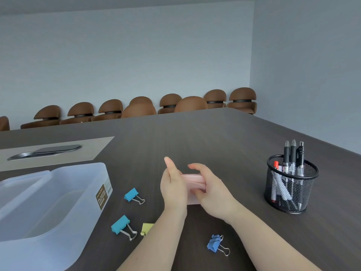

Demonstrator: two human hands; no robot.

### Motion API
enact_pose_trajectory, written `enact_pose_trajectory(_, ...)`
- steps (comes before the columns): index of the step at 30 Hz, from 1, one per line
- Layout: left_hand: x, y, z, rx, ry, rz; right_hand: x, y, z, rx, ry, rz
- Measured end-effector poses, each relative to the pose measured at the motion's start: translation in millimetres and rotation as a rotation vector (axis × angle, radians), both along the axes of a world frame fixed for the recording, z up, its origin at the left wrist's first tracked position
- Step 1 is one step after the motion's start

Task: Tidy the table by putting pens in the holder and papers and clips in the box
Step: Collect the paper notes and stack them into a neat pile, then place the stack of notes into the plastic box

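Note:
My left hand [172,187] and my right hand [212,189] both hold a small stack of pink paper [193,179] just above the dark table, the hands covering most of it. A translucent plastic box [58,204] stands open at the left. A black mesh pen holder [291,189] with several pens in it stands at the right. Binder clips lie on the table: a light blue one [131,195], a larger light blue one [121,224], a yellow-green one [146,228] partly hidden by my left forearm, and a darker blue one [214,245].
The dark wood table [214,137] stretches far ahead. A grey inset panel with a metal cable cover [46,150] lies behind the box. Brown chairs [140,107] line the far wall.

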State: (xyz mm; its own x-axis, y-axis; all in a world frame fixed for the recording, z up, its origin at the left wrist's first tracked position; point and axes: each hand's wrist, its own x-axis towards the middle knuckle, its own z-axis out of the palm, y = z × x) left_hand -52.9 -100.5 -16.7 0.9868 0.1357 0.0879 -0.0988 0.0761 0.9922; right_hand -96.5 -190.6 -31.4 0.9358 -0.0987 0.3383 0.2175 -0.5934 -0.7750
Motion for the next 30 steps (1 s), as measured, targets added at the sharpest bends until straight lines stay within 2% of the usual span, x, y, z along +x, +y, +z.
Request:
enact_pose_trajectory(3,-1,10,-10,-0.043,0.042,-0.188,6,-8,-6,0.121,0.034,-0.064)
enact_pose_trajectory(6,-8,22,-14,0.114,0.015,-0.314,10,-10,-7,0.221,0.098,-0.069)
enact_pose_trajectory(10,-11,26,-16,0.281,0.024,-0.277,10,-4,-4,0.346,0.162,-0.075)
enact_pose_trajectory(13,-9,27,-19,0.499,-0.058,-0.234,9,0,-2,0.405,0.146,-0.138)
enact_pose_trajectory(16,-12,33,-17,0.608,-0.113,-0.183,8,7,2,0.395,0.120,-0.174)
enact_pose_trajectory(20,-14,46,4,0.595,-0.071,-0.185,2,14,16,0.396,0.105,-0.151)
enact_pose_trajectory(25,-17,71,48,0.552,-0.108,-0.162,-3,14,34,0.497,0.030,-0.245)
enact_pose_trajectory(30,-2,125,94,0.594,-0.102,-0.033,-7,22,35,0.365,0.087,-0.249)
